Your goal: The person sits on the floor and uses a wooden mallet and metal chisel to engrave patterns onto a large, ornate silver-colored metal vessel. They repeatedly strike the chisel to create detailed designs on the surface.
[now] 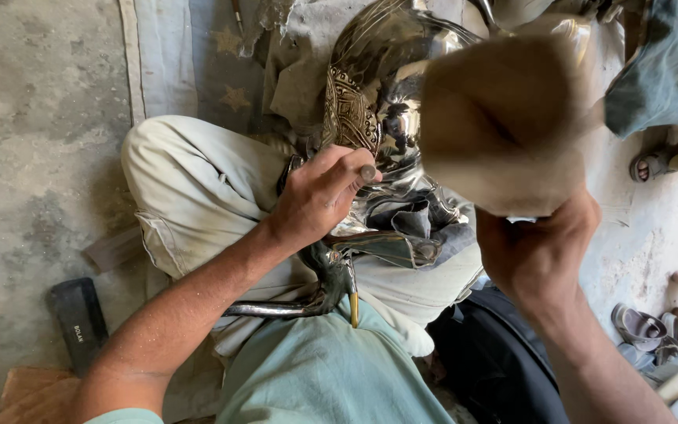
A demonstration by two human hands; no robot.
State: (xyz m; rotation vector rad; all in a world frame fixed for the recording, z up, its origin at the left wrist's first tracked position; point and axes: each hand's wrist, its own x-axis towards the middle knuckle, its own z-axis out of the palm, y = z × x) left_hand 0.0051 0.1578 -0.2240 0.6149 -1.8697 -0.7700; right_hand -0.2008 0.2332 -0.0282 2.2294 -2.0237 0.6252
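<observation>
Steel punch (366,172) pinched between left hand (319,196) fingers (347,161), tip on shiny vessel (378,102)

- The wooden mallet head (504,126), right of centre, is smeared by motion blur; its handle is covered by the right hand (539,251).
- The punch (366,171) is buried in the left hand (319,196); only its butt is seen.
- The shiny metal vessel (378,78) is cut off by the top edge.
- A sandalled foot (653,163) is cropped at the right edge.

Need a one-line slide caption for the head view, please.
Left hand holds a punch against an engraved shiny metal vessel; right hand raises a blurred wooden mallet.
</observation>
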